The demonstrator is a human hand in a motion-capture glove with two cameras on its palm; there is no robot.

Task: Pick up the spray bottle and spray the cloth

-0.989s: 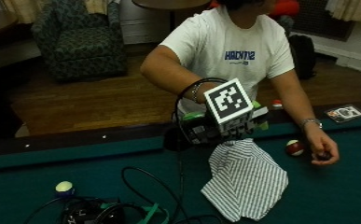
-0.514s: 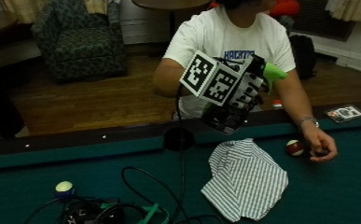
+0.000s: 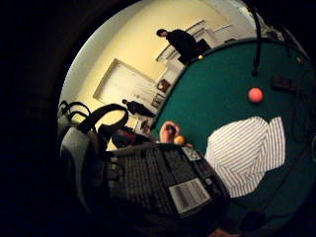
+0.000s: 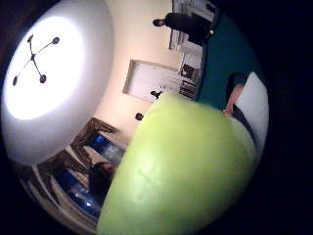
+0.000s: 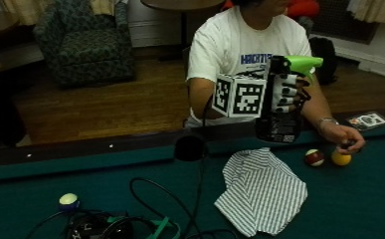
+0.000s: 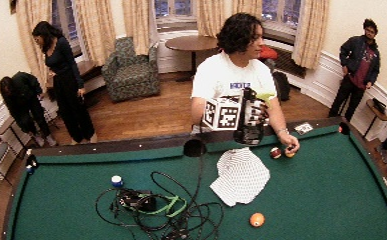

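Felt free beside cloth; balls nr edge.

The closer outside view is dim, its colours muddy and shadows heavy around the green tabletop. The wide outside view is brighter, evenly lit, and bends straight lines toward its corners. In the thumb-side palm view a round ceiling lamp glares white at the upper left (its centre blown out), while the green spray head looms blurred.
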